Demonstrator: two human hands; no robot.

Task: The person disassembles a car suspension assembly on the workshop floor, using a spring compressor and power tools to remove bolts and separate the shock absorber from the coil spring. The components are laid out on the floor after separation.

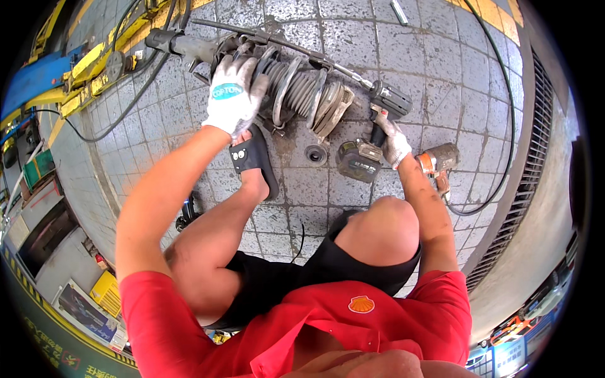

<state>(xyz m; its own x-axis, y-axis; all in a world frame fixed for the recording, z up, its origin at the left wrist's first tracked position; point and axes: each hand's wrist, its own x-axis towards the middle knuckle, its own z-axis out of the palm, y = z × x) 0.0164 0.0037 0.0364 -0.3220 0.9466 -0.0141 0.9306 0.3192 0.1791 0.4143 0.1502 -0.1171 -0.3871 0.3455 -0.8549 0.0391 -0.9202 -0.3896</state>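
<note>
Grey tiled floor (pixel 353 38); coil-spring strut (pixel 299 93) on it, threaded rod (pixel 293 47) already alongside, spring (pixel 317 97) still fitted; my left hand (pixel 232 94) rests on the strut, closure unclear; my right hand (pixel 392 138) clamps the cordless driver (pixel 392 101) at the rod's end.

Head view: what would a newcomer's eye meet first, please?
A big coil spring lies top centre, the gloved left hand at its left end. Just right of it, the gloved right hand holds a power tool. The bright red shirt fills the lower middle.
</note>
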